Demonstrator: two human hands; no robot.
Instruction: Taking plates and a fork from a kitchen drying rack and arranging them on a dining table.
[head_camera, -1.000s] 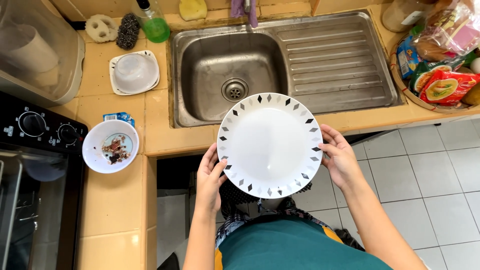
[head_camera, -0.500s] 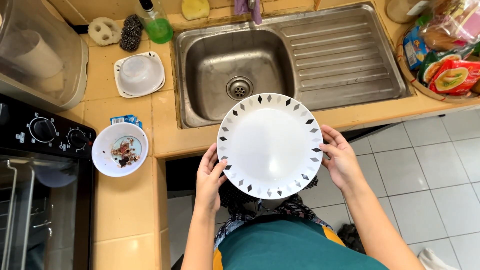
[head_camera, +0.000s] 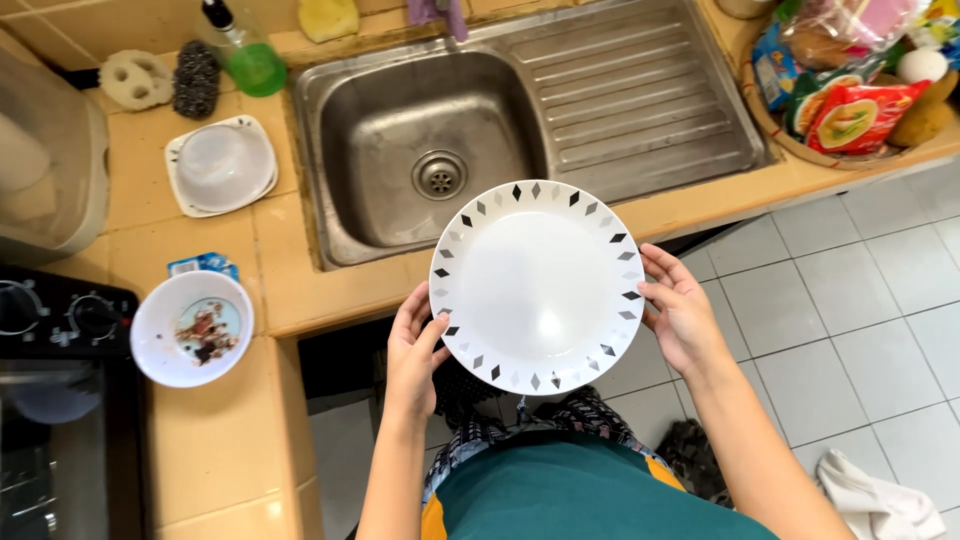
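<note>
A round white plate (head_camera: 537, 286) with black and grey diamonds around its rim is held flat in front of me, just short of the counter's front edge. My left hand (head_camera: 415, 355) grips its left rim with the thumb on top. On the opposite rim, my right hand (head_camera: 680, 312) holds it the same way. The plate's face is bare and shiny. Beyond it lies a steel sink (head_camera: 405, 140) with a drain and a ribbed draining board (head_camera: 640, 95).
A white bowl (head_camera: 192, 328) with food scraps sits on the tan tiled counter at left, beside a black oven (head_camera: 60, 400). Farther back are an upturned clear bowl on a white dish (head_camera: 220, 165), a green soap bottle (head_camera: 245, 55), scrubbers, and a basket of food packets (head_camera: 850, 90). A white cloth (head_camera: 875, 505) lies on the floor.
The view has shifted, so the counter and sink sit further left and lower in frame. Both hands hold the plate just as before.
</note>
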